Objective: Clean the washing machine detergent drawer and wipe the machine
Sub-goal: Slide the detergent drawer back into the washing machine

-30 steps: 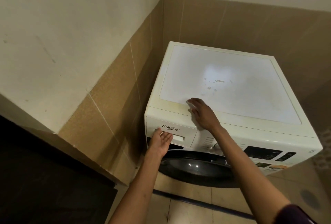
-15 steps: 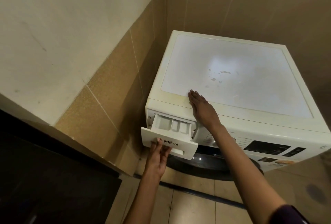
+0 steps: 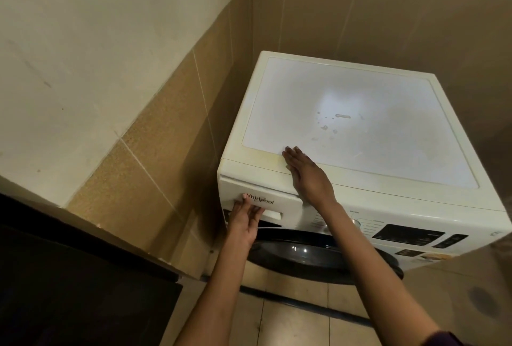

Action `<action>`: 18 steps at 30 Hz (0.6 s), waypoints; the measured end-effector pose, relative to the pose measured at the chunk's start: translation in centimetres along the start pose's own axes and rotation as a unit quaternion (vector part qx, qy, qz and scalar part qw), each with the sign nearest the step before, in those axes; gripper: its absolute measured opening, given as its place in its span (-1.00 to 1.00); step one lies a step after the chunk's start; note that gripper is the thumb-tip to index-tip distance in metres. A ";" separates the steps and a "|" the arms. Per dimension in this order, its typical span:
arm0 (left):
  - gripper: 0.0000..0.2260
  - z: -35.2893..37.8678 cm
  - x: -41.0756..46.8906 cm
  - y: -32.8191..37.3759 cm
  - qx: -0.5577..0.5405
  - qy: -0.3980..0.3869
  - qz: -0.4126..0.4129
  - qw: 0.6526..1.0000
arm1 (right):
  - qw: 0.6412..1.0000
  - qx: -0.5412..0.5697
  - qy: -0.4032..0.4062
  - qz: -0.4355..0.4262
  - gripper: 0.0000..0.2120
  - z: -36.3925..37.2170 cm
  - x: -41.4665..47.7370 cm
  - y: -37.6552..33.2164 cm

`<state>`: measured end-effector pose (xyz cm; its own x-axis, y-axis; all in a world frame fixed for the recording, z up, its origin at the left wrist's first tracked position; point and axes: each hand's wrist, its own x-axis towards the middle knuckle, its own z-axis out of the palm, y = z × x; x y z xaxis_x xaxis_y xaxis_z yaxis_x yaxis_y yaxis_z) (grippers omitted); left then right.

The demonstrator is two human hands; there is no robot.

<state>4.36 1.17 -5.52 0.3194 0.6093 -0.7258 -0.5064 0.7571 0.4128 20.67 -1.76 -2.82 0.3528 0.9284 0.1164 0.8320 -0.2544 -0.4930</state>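
Observation:
A white front-loading washing machine (image 3: 360,90) stands in a tiled corner. Its top carries small dried spots (image 3: 329,124). The detergent drawer (image 3: 279,203) sits at the upper left of the front panel, pushed in nearly flush, with only a thin gap along its top edge. My left hand (image 3: 245,221) holds the drawer front, thumb on the logo and fingers in the handle recess. My right hand (image 3: 307,176) lies flat and open on the machine's top front edge, just above the drawer.
The tiled wall (image 3: 171,135) runs close along the machine's left side. A dark cabinet or counter (image 3: 69,276) fills the lower left. The dark round door (image 3: 304,254) and the control panel (image 3: 407,235) are below and right of the drawer. Beige floor tiles (image 3: 291,323) lie in front.
Half a second ago the drawer stood pulled out with its compartments showing; it is now pushed back into the machine. My left hand stayed on its front. My right hand has barely moved.

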 end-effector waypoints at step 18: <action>-0.74 0.4 0.1 0.0 0.004 -0.013 0.012 1.000 | 0.994 -0.074 -0.074 -0.041 -0.47 -0.9 -0.3 -0.3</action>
<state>4.72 1.32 -5.41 0.3276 0.6333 -0.7012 -0.5080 0.7438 0.4344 20.72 -2.22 -1.98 0.2238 0.9745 0.0185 0.9129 -0.2029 -0.3543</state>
